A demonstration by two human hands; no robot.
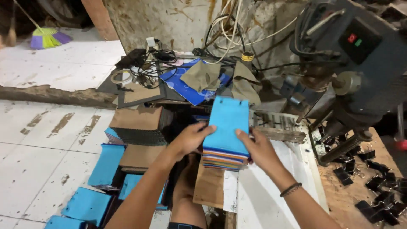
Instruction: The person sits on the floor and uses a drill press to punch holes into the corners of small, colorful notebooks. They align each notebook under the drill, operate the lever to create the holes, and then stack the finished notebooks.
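Matt blue card covers (229,123), rough wooden board (210,186), glossy black metal clips (381,199).

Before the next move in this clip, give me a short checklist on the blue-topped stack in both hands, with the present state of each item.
1. Left hand on the stack's left edge: ok.
2. Right hand on its right edge: ok.
3. Blue-covered stack squared, layers even at the near end: ok.
4. Two punched holes at the far edge of the cover: ok, visible.
5. Stack resting on the wooden board or lifted: cannot tell.
6. Binder clips lying within reach on the right: ok.
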